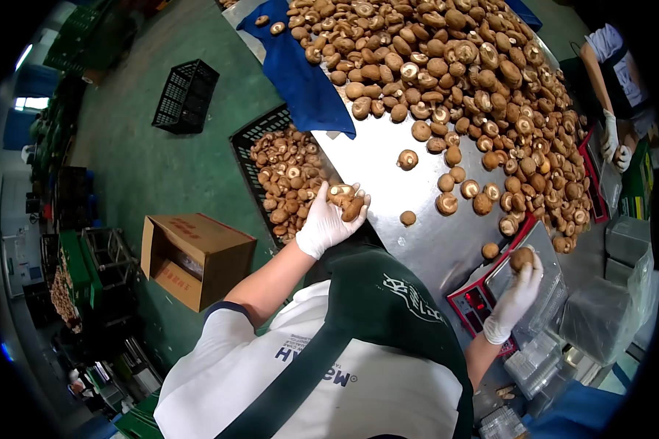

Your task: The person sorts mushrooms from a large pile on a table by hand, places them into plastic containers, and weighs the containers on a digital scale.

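Observation:
My left hand (325, 225), in a white glove, is curled palm up around a few brown shiitake mushrooms (353, 207). It is beside the metal table's edge, next to a black crate (243, 154) full of smaller-looking mushrooms (284, 175). My right hand (516, 296), gloved too, grips one shiitake mushroom (521, 258) at its fingertips. That hand is over a red scale (467, 301) with a clear plastic tray (549, 291) on it. The fingers partly hide the tray's contents.
A big heap of shiitake mushrooms (447, 66) covers the far part of the metal table (373, 157). A blue cloth (289, 62) hangs over its left edge. Clear containers (538, 366) are stacked at right. A cardboard box (223, 256) stands on the floor. Another person's gloved hands (613, 146) are at far right.

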Action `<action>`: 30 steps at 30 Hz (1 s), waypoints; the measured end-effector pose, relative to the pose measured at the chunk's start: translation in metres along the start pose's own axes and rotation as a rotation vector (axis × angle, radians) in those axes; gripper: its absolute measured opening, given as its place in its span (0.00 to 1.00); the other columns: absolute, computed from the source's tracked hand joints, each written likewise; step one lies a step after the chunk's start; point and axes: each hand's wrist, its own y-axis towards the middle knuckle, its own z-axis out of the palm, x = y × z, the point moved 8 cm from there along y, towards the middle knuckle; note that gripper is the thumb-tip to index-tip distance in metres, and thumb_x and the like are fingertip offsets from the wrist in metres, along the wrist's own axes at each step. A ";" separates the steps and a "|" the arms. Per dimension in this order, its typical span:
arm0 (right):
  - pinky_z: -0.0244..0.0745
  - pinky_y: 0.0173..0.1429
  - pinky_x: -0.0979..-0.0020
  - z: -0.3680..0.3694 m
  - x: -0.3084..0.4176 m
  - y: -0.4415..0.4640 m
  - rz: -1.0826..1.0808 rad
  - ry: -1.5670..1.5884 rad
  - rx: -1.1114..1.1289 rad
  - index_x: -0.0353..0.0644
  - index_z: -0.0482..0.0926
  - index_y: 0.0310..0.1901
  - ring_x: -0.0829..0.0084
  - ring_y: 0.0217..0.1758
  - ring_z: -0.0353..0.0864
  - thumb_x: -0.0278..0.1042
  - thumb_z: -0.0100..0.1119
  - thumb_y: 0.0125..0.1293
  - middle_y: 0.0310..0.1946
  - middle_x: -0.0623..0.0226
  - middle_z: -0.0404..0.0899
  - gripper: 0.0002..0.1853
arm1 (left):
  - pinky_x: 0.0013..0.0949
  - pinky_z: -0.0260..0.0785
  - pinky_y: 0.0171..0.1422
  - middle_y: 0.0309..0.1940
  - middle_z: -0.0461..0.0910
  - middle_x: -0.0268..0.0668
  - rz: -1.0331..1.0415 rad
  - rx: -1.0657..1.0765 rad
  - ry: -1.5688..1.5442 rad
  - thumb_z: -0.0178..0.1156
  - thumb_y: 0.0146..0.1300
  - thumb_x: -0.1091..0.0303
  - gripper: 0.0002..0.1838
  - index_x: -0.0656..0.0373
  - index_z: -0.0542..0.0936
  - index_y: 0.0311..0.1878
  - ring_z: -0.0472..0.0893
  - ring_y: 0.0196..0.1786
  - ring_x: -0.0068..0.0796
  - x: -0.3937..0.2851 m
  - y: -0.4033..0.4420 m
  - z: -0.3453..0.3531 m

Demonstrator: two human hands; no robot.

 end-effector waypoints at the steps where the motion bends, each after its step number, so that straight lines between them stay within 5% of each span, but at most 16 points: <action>1: 0.67 0.66 0.67 0.016 0.001 -0.003 -0.020 0.038 0.041 0.32 0.74 0.57 0.66 0.57 0.76 0.33 0.44 0.76 0.54 0.56 0.77 0.16 | 0.43 0.79 0.51 0.45 0.79 0.42 0.022 0.044 0.072 0.35 0.73 0.33 0.37 0.59 0.73 0.58 0.78 0.54 0.44 -0.005 -0.002 0.002; 4: 0.67 0.65 0.67 0.056 0.000 -0.018 0.046 0.121 0.227 0.31 0.73 0.58 0.67 0.57 0.76 0.34 0.45 0.75 0.55 0.57 0.76 0.17 | 0.38 0.79 0.43 0.37 0.80 0.38 0.117 0.119 0.298 0.39 0.72 0.33 0.35 0.55 0.71 0.61 0.80 0.45 0.38 -0.020 -0.013 0.012; 8: 0.68 0.65 0.68 0.092 -0.003 -0.033 0.174 0.324 0.395 0.32 0.70 0.61 0.67 0.56 0.76 0.33 0.46 0.73 0.56 0.58 0.73 0.20 | 0.38 0.75 0.45 0.37 0.80 0.38 0.251 0.165 0.469 0.39 0.71 0.30 0.37 0.55 0.71 0.62 0.80 0.45 0.36 -0.041 -0.033 0.019; 11: 0.67 0.67 0.63 0.104 -0.004 -0.036 0.252 0.486 0.449 0.34 0.67 0.65 0.66 0.58 0.74 0.30 0.45 0.71 0.57 0.57 0.71 0.22 | 0.43 0.69 0.63 0.57 0.76 0.44 0.356 -0.241 0.173 0.40 0.68 0.28 0.41 0.58 0.69 0.64 0.75 0.58 0.40 -0.081 -0.042 -0.044; 13: 0.69 0.64 0.64 0.108 0.003 -0.038 0.267 0.588 0.473 0.35 0.65 0.65 0.65 0.57 0.75 0.30 0.44 0.71 0.57 0.57 0.71 0.22 | 0.45 0.68 0.65 0.61 0.71 0.42 0.510 -0.576 0.182 0.44 0.70 0.32 0.42 0.62 0.63 0.70 0.75 0.59 0.40 -0.100 -0.054 -0.084; 16: 0.70 0.54 0.66 0.117 -0.002 -0.051 0.307 0.666 0.529 0.40 0.67 0.60 0.66 0.51 0.76 0.36 0.46 0.73 0.51 0.61 0.72 0.18 | 0.45 0.63 0.69 0.61 0.71 0.42 0.410 -0.432 0.649 0.42 0.72 0.36 0.39 0.60 0.62 0.72 0.73 0.61 0.36 -0.070 -0.045 -0.049; 18: 0.71 0.47 0.74 0.126 -0.012 -0.063 0.321 0.296 0.629 0.40 0.70 0.51 0.76 0.43 0.75 0.31 0.47 0.74 0.43 0.61 0.75 0.09 | 0.49 0.51 0.76 0.63 0.70 0.40 0.266 -0.218 0.925 0.39 0.73 0.35 0.39 0.59 0.62 0.73 0.70 0.65 0.35 -0.016 -0.024 0.002; 20: 0.73 0.50 0.73 0.134 -0.006 -0.074 0.186 0.088 0.584 0.37 0.73 0.56 0.73 0.42 0.78 0.30 0.61 0.66 0.41 0.61 0.78 0.18 | 0.44 0.56 0.74 0.62 0.72 0.44 0.087 -0.110 1.023 0.41 0.76 0.42 0.34 0.59 0.62 0.74 0.70 0.66 0.35 0.060 -0.014 0.051; 21: 0.74 0.55 0.71 0.135 0.006 -0.075 0.097 -0.009 0.556 0.37 0.74 0.57 0.69 0.45 0.80 0.30 0.65 0.63 0.42 0.60 0.80 0.22 | 0.42 0.59 0.73 0.64 0.70 0.45 0.000 0.169 1.008 0.43 0.77 0.47 0.32 0.59 0.61 0.74 0.70 0.67 0.36 0.088 0.008 0.046; 23: 0.73 0.57 0.69 0.118 0.003 -0.067 0.005 -0.051 0.459 0.36 0.74 0.59 0.66 0.49 0.80 0.30 0.67 0.60 0.44 0.58 0.80 0.25 | 0.43 0.59 0.74 0.72 0.60 0.45 -0.076 0.253 1.232 0.43 0.77 0.46 0.35 0.56 0.52 0.78 0.65 0.71 0.39 0.144 0.008 0.065; 27: 0.71 0.62 0.69 0.065 0.002 -0.050 0.120 -0.084 0.429 0.34 0.79 0.53 0.65 0.56 0.78 0.26 0.68 0.56 0.53 0.57 0.77 0.21 | 0.45 0.38 0.83 0.80 0.34 0.50 -0.346 0.392 0.999 0.42 0.75 0.40 0.45 0.52 0.32 0.80 0.46 0.80 0.46 0.195 0.015 0.089; 28: 0.71 0.62 0.69 0.049 0.008 -0.047 0.011 -0.144 0.384 0.35 0.79 0.53 0.65 0.55 0.78 0.25 0.67 0.55 0.53 0.57 0.77 0.21 | 0.45 0.32 0.84 0.80 0.29 0.50 -0.374 0.455 0.957 0.41 0.74 0.39 0.46 0.52 0.31 0.80 0.40 0.82 0.45 0.209 0.010 0.100; 30: 0.71 0.62 0.69 0.019 0.009 -0.043 -0.024 -0.181 0.293 0.36 0.78 0.53 0.67 0.53 0.77 0.23 0.65 0.54 0.53 0.59 0.76 0.22 | 0.44 0.31 0.83 0.81 0.29 0.47 -0.392 0.552 0.920 0.42 0.74 0.40 0.46 0.53 0.31 0.80 0.36 0.82 0.41 0.242 0.003 0.114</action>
